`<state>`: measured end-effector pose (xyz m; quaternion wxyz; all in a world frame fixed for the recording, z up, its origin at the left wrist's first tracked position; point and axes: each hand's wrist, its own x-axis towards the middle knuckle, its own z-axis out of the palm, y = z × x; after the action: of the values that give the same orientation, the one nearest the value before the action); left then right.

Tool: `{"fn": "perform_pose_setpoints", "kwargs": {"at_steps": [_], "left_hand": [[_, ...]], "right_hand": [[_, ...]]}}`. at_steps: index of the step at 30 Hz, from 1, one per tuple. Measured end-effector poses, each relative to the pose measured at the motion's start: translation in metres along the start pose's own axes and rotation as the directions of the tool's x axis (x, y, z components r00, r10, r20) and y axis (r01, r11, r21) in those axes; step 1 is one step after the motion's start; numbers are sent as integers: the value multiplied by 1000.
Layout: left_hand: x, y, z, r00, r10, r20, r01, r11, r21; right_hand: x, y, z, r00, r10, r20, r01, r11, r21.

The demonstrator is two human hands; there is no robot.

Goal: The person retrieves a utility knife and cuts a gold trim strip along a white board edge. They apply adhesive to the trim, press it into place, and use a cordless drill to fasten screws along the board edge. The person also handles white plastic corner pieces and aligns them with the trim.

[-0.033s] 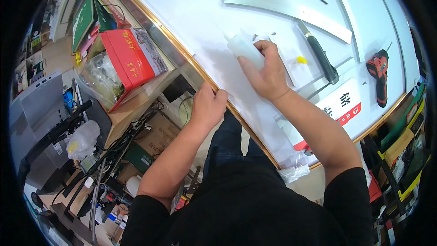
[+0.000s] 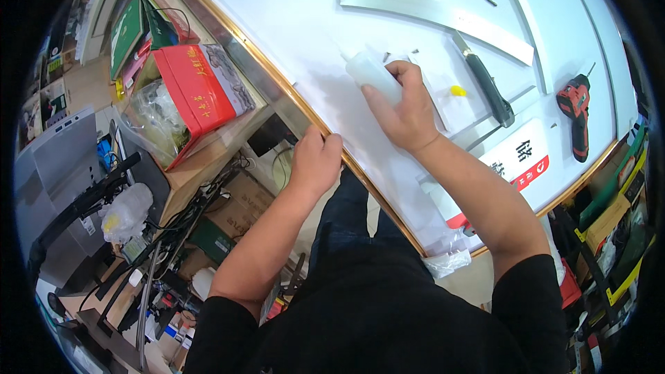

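R hand (image 2: 413, 116) has its grip round a translucent squeeze btl (image 2: 374, 77), thin nozzle aimed up-left, over the white surface (image 2: 277, 14) (can't tell if btl touches it). L hand (image 2: 316, 159) is at the gold edge trim (image 2: 242, 40), fingers curled; can't tell if that grip has hold of it. Small yellow piece (image 2: 458, 91) lies R of R hand, dark-handled knife (image 2: 488, 86) just beyond, nr flat metal bar (image 2: 415, 9); red-&-blk cordless drill (image 2: 575, 107) far R.
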<state>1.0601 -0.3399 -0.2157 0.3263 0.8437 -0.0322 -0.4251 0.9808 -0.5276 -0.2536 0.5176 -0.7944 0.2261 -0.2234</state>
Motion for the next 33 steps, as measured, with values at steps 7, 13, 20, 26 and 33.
{"fn": "perform_pose_setpoints", "kwargs": {"at_steps": [7,13,20,26,33], "left_hand": [[-20,-25,8,994,-106,0,86,808,-582],[-21,-42,8,999,12,49,4,947,-321],[-20,-49,2,888,435,-149,-458,861,-220],[-12,-46,5,994,106,35,-84,914,-396],[-3,-41,-2,998,55,19,-49,966,-252]], "right_hand": [[-18,-15,-19,957,290,-4,-282,932,229],[-56,-47,-31,814,535,227,-548,576,607],[-42,-122,19,861,163,481,-408,787,464],[-11,-191,102,855,-318,409,156,911,381],[12,-248,206,776,-494,392,306,838,452]]}}
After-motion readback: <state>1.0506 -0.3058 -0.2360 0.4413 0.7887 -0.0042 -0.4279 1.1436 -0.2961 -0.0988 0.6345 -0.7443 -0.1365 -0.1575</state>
